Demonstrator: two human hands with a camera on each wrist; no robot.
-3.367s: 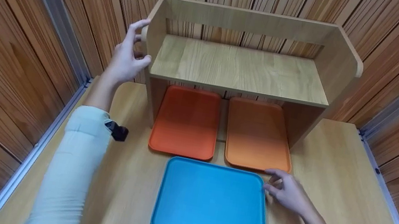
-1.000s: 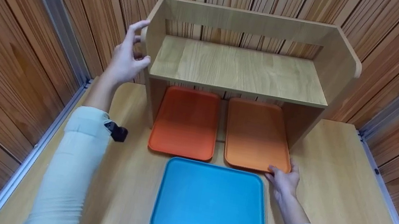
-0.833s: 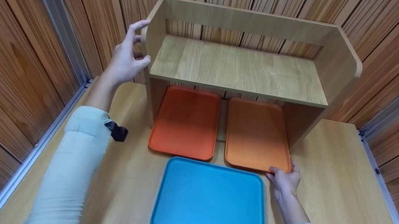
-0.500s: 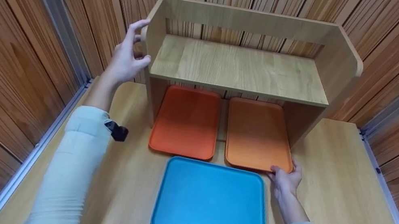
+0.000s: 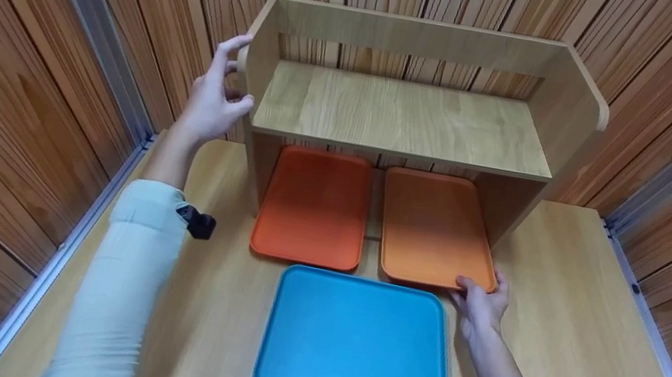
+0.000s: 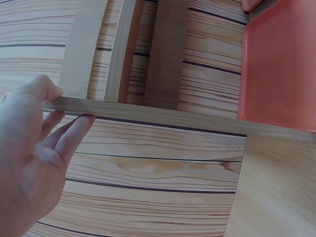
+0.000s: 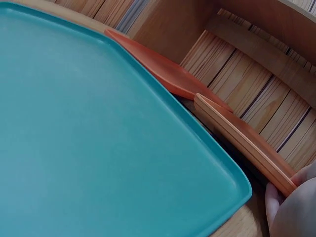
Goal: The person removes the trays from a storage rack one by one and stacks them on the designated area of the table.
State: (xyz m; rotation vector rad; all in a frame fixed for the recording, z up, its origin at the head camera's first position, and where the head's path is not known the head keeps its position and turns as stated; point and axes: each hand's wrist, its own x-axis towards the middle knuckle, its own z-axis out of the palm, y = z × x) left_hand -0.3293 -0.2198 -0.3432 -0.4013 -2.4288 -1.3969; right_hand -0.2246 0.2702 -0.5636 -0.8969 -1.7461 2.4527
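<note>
A two-level wooden shelf [image 5: 404,117] stands at the back of the table. My left hand [image 5: 209,104] holds the front edge of its left side panel, thumb on one face and fingers on the other in the left wrist view. On the lower level lie a red-orange tray [image 5: 312,212] and, to its right, a lighter orange tray [image 5: 435,234], both jutting out in front. My right hand [image 5: 481,307] pinches the lighter tray's near right corner, thumb on the rim, other fingers beneath. In the right wrist view that tray's near edge [image 7: 237,136] appears slightly raised.
A large blue tray [image 5: 356,347] lies on the wooden table [image 5: 576,314] just in front of the two orange trays. Wood-plank walls [image 5: 14,90] with metal strips along their lower edges enclose the table at the back and both sides.
The right hand has gone from beside the blue tray's far right corner to the lighter orange tray and taken its corner. That corner has shifted slightly right. The left hand stays put.
</note>
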